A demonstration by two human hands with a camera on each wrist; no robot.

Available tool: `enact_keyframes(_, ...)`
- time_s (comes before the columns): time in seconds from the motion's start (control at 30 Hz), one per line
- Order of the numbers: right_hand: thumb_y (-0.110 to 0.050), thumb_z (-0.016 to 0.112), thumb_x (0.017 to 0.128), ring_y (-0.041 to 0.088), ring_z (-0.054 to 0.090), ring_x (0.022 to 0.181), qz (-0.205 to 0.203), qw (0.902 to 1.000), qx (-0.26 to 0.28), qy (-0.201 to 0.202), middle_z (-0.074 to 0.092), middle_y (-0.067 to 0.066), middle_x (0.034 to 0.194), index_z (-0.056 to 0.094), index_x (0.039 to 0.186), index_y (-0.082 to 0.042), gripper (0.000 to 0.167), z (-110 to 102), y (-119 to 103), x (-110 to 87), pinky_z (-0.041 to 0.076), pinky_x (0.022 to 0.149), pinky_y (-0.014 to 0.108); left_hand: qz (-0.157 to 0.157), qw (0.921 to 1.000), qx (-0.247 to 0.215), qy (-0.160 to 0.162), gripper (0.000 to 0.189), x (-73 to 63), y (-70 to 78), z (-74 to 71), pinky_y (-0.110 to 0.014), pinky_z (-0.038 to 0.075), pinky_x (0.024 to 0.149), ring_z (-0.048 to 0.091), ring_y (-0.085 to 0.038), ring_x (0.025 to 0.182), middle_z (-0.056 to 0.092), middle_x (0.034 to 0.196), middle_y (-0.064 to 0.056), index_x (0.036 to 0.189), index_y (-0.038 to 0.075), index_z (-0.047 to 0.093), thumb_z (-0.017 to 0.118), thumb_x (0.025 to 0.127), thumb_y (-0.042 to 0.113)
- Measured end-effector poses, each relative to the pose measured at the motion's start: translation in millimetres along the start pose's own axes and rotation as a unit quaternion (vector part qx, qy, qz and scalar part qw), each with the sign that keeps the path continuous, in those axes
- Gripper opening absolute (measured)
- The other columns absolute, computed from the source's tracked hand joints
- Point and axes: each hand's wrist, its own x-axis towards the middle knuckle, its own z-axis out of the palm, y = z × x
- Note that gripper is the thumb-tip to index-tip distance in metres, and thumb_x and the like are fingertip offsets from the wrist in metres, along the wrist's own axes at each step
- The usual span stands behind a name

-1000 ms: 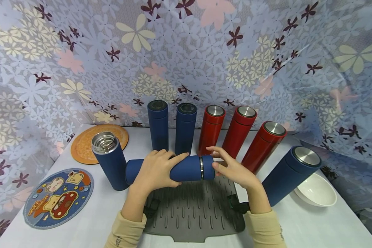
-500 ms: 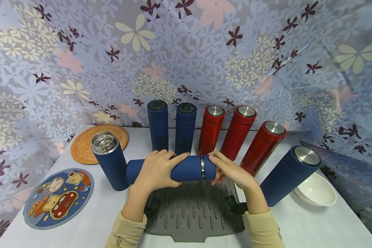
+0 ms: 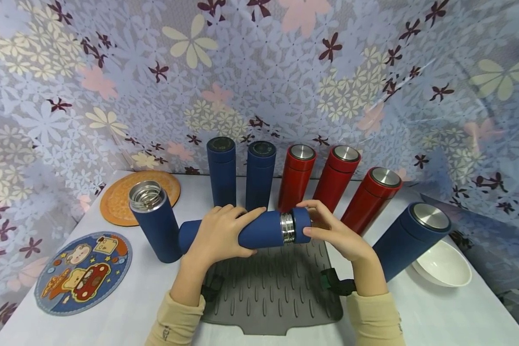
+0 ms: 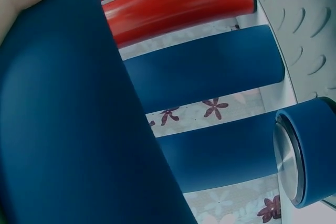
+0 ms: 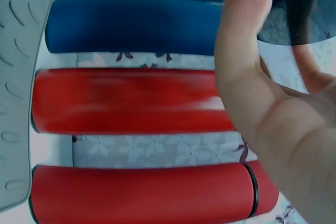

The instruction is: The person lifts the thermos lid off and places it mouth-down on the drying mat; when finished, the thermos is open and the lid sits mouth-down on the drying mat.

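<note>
In the head view a blue thermos [image 3: 259,231] lies sideways above the grey ridged mat [image 3: 264,298]. My left hand [image 3: 225,233] grips its body from above, with the thumb along the near side. My right hand [image 3: 337,233] pinches the blue lid [image 3: 301,225] at the right end between thumb and fingers. A band of ridged steel neck [image 3: 287,227] shows between lid and body. In the right wrist view my thumb and fingers are at the lid's dark, shiny top [image 5: 294,19]. The left wrist view is largely filled by the thermos body [image 4: 68,114].
An uncapped blue thermos [image 3: 155,226] stands left of the held one. Capped blue [image 3: 222,173] and red thermoses [image 3: 297,178] line the back. Another blue thermos [image 3: 408,240] and a white bowl [image 3: 443,264] are right. A cartoon mat [image 3: 84,274] and orange round mat [image 3: 138,197] lie left.
The lid has shifted right, away from the body, and more of the steel neck shows. My right hand has closed on the lid, turned and moved slightly right; my left hand keeps its grip.
</note>
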Motion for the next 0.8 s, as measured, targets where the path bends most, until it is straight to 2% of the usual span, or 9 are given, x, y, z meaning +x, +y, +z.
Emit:
enact_keyframes(0.1, -0.010, 0.049, 0.091, 0.025, 0.048, 0.107, -0.037, 0.9990, 0.011, 0.023, 0.042, 0.016, 0.122, 0.035, 0.131, -0.019, 0.043, -5.7, -1.6, -4.0, 0.043, 0.086, 0.041, 0.002, 0.9997, -0.002, 0.022, 0.084, 1.2, -1.2, 0.2, -0.036, 0.048, 0.076, 0.058, -0.019, 0.089, 0.064, 0.099, -0.001, 0.133, 0.028, 0.050, 0.079, 0.058, 0.053)
enact_keyframes(0.17, -0.007, 0.047, 0.092, 0.020, 0.050, 0.104, -0.053, 0.9977, 0.021, 0.037, 0.041, 0.012, 0.120, 0.035, 0.131, -0.022, 0.044, -9.0, -2.4, -6.1, 0.044, 0.085, 0.036, 0.004, 0.9987, -0.002, 0.051, 0.084, 1.7, -2.8, 0.9, -0.036, 0.048, 0.076, 0.058, -0.020, 0.089, 0.063, 0.100, -0.002, 0.133, 0.027, 0.050, 0.079, 0.059, 0.053)
enact_keyframes(0.27, -0.006, 0.045, 0.092, 0.016, 0.049, 0.101, -0.059, 0.9966, 0.030, 0.049, 0.040, 0.008, 0.119, 0.036, 0.131, -0.025, 0.044, -12.3, -2.8, -7.8, 0.044, 0.084, 0.030, -0.001, 0.9928, -0.011, 0.119, 0.085, 2.2, -6.5, 2.8, -0.039, 0.049, 0.077, 0.059, -0.022, 0.089, 0.063, 0.102, -0.004, 0.132, 0.025, 0.051, 0.082, 0.057, 0.049)
enact_keyframes(0.33, -0.006, 0.045, 0.092, 0.016, 0.049, 0.101, -0.056, 0.9966, 0.027, 0.054, 0.040, 0.007, 0.119, 0.036, 0.131, -0.025, 0.045, -13.1, -3.3, -7.9, 0.044, 0.083, 0.030, -0.013, 0.9844, -0.027, 0.174, 0.085, 2.9, -9.6, 3.0, -0.041, 0.049, 0.077, 0.059, -0.024, 0.089, 0.063, 0.103, -0.005, 0.131, 0.023, 0.053, 0.084, 0.055, 0.045)
enact_keyframes(0.4, -0.006, 0.046, 0.092, 0.017, 0.049, 0.103, -0.050, 0.9969, 0.020, 0.057, 0.040, 0.008, 0.120, 0.036, 0.131, -0.025, 0.045, -13.0, -4.1, -7.5, 0.043, 0.084, 0.031, -0.036, 0.9742, -0.050, 0.217, 0.085, 3.5, -13.5, 2.0, -0.043, 0.049, 0.079, 0.059, -0.026, 0.091, 0.063, 0.106, -0.007, 0.130, 0.020, 0.053, 0.086, 0.054, 0.040)
enact_keyframes(0.5, -0.006, 0.047, 0.091, 0.020, 0.049, 0.106, -0.044, 0.9974, 0.004, 0.057, 0.039, 0.012, 0.122, 0.036, 0.131, -0.024, 0.045, -12.0, -4.6, -6.3, 0.043, 0.086, 0.034, -0.092, 0.9570, -0.097, 0.257, 0.084, 4.2, -19.5, -0.3, -0.046, 0.047, 0.085, 0.058, -0.029, 0.099, 0.062, 0.113, -0.010, 0.130, 0.017, 0.051, 0.088, 0.055, 0.032)
enact_keyframes(0.57, -0.007, 0.048, 0.091, 0.021, 0.049, 0.108, -0.042, 0.9976, -0.003, 0.055, 0.038, 0.014, 0.124, 0.036, 0.131, -0.024, 0.045, -10.9, -4.5, -5.2, 0.043, 0.086, 0.037, -0.140, 0.9443, -0.128, 0.269, 0.084, 4.3, -23.0, -0.7, -0.049, 0.044, 0.089, 0.056, -0.032, 0.104, 0.060, 0.118, -0.012, 0.131, 0.016, 0.049, 0.088, 0.057, 0.027)
enact_keyframes(0.67, -0.008, 0.048, 0.091, 0.022, 0.049, 0.108, -0.039, 0.9977, -0.014, 0.054, 0.039, 0.015, 0.124, 0.037, 0.131, -0.022, 0.044, -9.2, -2.6, -4.1, 0.043, 0.085, 0.039, -0.206, 0.9205, -0.175, 0.282, 0.083, 4.5, -27.3, 1.2, -0.053, 0.041, 0.090, 0.053, -0.036, 0.108, 0.055, 0.122, -0.017, 0.132, 0.016, 0.044, 0.086, 0.061, 0.020)
enact_keyframes(0.8, -0.009, 0.050, 0.091, 0.021, 0.050, 0.109, -0.029, 0.9980, -0.018, 0.052, 0.041, 0.014, 0.122, 0.037, 0.131, -0.018, 0.044, -6.2, -0.7, -3.9, 0.042, 0.086, 0.041, -0.264, 0.8859, -0.243, 0.294, 0.078, 4.2, -33.5, 8.5, -0.054, 0.041, 0.088, 0.052, -0.038, 0.107, 0.052, 0.122, -0.020, 0.129, 0.013, 0.038, 0.082, 0.066, 0.014)
